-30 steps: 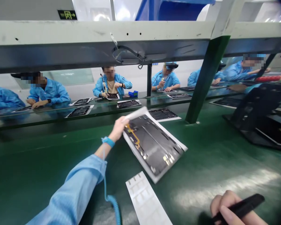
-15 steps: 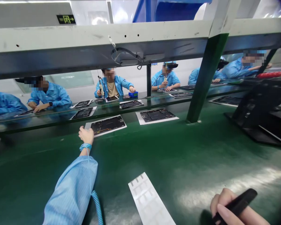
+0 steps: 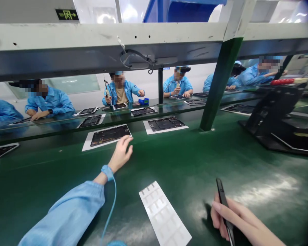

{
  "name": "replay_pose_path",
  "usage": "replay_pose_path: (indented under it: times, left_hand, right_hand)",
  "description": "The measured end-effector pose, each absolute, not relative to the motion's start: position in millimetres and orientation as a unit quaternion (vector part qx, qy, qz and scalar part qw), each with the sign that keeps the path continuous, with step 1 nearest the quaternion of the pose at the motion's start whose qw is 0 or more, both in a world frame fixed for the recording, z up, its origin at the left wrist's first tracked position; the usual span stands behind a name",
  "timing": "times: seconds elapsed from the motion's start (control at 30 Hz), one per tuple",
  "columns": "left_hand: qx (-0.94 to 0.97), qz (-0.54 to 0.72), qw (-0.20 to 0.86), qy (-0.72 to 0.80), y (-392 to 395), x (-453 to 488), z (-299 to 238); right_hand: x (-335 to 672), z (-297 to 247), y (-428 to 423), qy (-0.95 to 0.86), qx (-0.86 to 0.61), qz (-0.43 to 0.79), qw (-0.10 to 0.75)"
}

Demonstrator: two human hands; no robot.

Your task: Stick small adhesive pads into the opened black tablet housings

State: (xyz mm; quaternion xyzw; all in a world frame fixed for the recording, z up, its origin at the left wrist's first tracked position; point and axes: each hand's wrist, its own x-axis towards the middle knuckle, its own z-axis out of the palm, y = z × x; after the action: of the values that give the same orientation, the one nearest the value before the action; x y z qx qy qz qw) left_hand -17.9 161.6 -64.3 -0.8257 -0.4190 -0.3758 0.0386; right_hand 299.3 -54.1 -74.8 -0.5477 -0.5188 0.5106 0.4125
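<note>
My left hand (image 3: 121, 153) reaches forward over the green table with its fingers apart and nothing in them. Its fingertips are at the near right corner of a black device panel (image 3: 110, 135) lying on a white sheet; I cannot tell whether they touch. A blue wrist strap with a cord circles the left wrist. At the lower right, my right hand (image 3: 233, 217) grips slim black tweezers (image 3: 221, 193), their upper end slanting up. Between the hands lies a white strip (image 3: 164, 215) with rows of small grey pieces.
Another black panel (image 3: 166, 123) lies to the right, near a green post (image 3: 218, 89). A black stand (image 3: 274, 116) is at the right. A shelf beam (image 3: 105, 39) crosses overhead. Several people in blue work behind a far bench holding more panels and a blue bin (image 3: 143, 101).
My left hand has moved right, from the panel's left end to its near right corner; the panel sits slightly further left. My right hand has shifted left and tipped the tweezers more upright.
</note>
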Motion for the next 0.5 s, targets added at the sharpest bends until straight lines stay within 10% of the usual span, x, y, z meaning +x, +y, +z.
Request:
replay_pose_path:
  times: [0.1,0.23,0.5]
  left_hand:
    - [-0.902,-0.314,-0.001,-0.297,99,-2,-66]
    - [-0.961,-0.218,-0.050,-0.162,42,15,-61]
    - [-0.966,-0.171,-0.088,-0.172,39,29,-64]
  right_hand:
    - [311,-72,-29,-0.569,-0.516,0.548,0.332]
    - [301,-56,35,-0.755,-0.531,0.301,0.241]
    - [209,-58,190,-0.769,-0.587,0.101,0.234]
